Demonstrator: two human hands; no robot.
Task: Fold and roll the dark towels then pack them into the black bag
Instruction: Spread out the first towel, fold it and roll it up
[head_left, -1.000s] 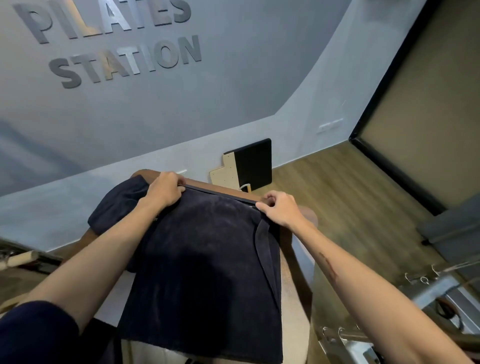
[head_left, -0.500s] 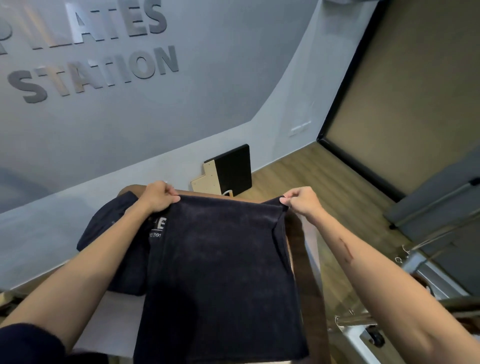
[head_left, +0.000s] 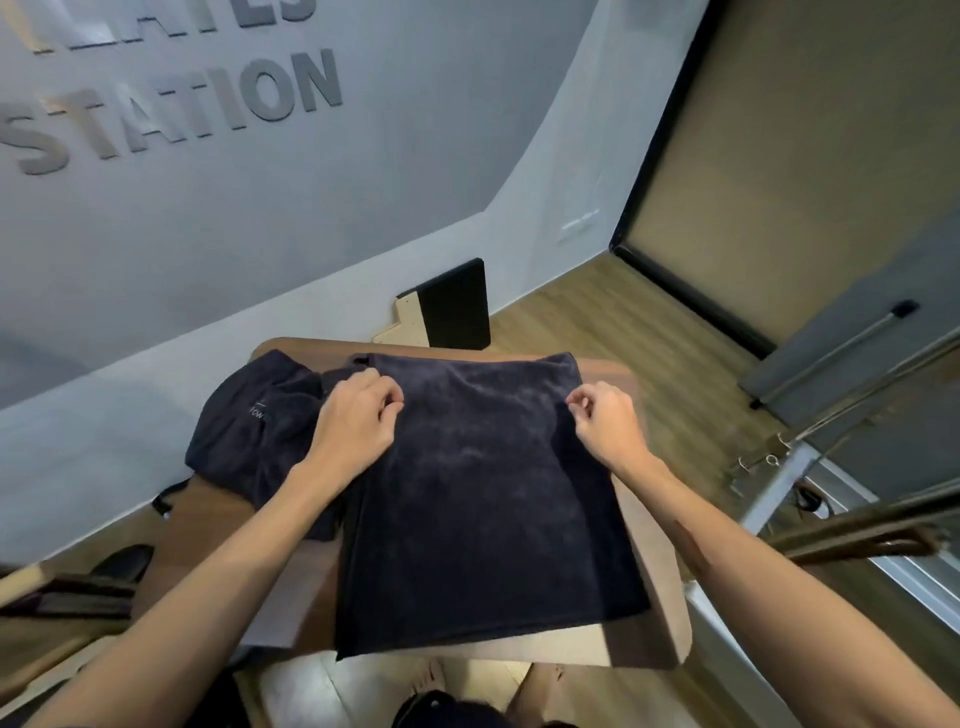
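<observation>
A dark navy towel lies spread flat on a brown padded box, its far edge near the box's far edge. My left hand rests on the towel's left side with loosely curled fingers that hold nothing. Over the towel's right edge my right hand hovers, fingers loosely curled, thumb and forefinger close together but with no cloth between them. A second dark towel with white lettering lies crumpled at the box's far left corner. A dark object at the bottom edge is partly cut off; I cannot tell whether it is the bag.
A black strap hangs off the box's left side. A black and wood board leans on the grey wall beyond. Metal frame bars with hooks stand on the right over the wooden floor.
Both hands lowered the towel from the air onto the box, let go of its far corners, and drew back toward me.
</observation>
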